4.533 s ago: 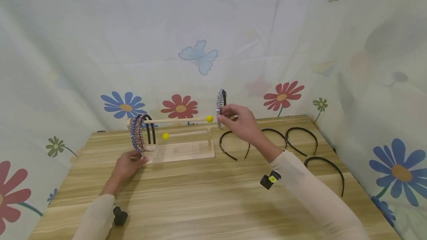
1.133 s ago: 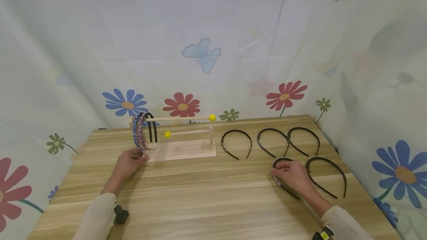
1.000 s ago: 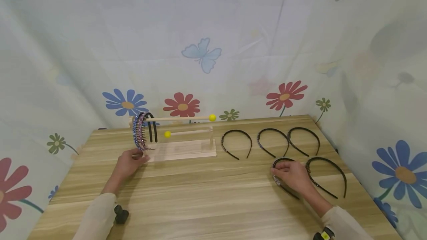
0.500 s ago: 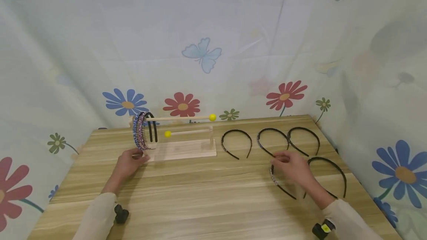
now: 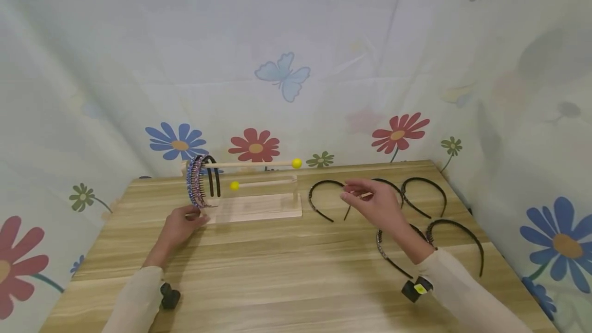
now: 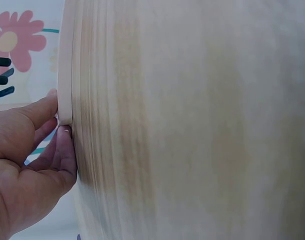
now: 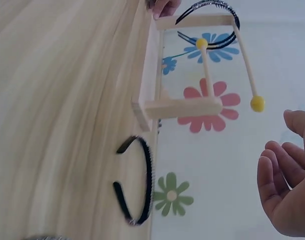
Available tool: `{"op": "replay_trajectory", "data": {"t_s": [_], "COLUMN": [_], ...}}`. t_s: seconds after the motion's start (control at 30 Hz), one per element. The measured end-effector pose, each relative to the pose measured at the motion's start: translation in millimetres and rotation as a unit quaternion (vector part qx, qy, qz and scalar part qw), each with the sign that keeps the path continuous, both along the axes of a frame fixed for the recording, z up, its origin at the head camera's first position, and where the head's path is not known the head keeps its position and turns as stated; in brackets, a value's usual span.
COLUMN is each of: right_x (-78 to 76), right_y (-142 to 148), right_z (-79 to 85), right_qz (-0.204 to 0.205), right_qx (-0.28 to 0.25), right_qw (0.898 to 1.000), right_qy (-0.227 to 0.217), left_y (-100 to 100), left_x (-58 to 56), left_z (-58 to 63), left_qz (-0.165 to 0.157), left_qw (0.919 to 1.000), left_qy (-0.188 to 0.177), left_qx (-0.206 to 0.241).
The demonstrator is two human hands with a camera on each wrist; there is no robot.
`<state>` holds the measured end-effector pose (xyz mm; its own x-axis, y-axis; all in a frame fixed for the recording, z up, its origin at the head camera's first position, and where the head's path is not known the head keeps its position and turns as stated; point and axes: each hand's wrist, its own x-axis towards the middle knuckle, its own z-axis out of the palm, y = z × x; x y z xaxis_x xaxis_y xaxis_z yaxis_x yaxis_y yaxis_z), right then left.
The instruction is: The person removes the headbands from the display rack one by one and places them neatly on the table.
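A wooden stand (image 5: 259,212) with two rods tipped by yellow balls sits at the table's left. Several blue and pink beaded, toothed headbands (image 5: 196,184) hang at the left end of its upper rod (image 5: 252,164). My left hand (image 5: 178,226) pinches the near left corner of the stand's base, thumb and fingers on opposite faces of the board (image 6: 66,65). Holding nothing, my right hand (image 5: 379,207) hovers over the headbands at the right; the right wrist view shows its fingers (image 7: 285,170) loosely bent, apart from the yellow ball (image 7: 257,103).
Several black headbands lie on the tabletop at right: one beside the stand (image 5: 311,194), one at the back right (image 5: 424,179), one at the front right (image 5: 481,251), and a silver-trimmed one (image 5: 381,248) under my right forearm. A floral curtain (image 5: 277,117) hangs behind.
Earlier my right hand held a silver headband near the upper rod's ball, then had it on the table at right. It has let go and moved up and left. My left hand stays put.
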<state>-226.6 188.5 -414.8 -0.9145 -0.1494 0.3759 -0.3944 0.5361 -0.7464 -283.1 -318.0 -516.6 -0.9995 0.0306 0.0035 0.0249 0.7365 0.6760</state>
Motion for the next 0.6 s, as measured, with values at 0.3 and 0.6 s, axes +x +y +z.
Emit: {"op": "replay_trajectory", "data": {"t_s": [0.3, 0.6], "right_x": [-16.3, -20.4], "right_y": [-51.9, -113.0], "right_z": [9.8, 13.7], "right_qz": [0.063, 0.124], "right_qx": [-0.04, -0.072], "right_qw": [0.997, 0.99], "right_qy": [0.027, 0.002], "left_y": [-2.4, -1.0], "left_x": [-3.9, -2.6], "left_z": [-1.8, -2.6], "left_qz": [0.002, 0.003], "left_qw": [1.0, 1.0], "left_qy": [-0.001, -0.005], "left_qx": [-0.005, -0.001]}}
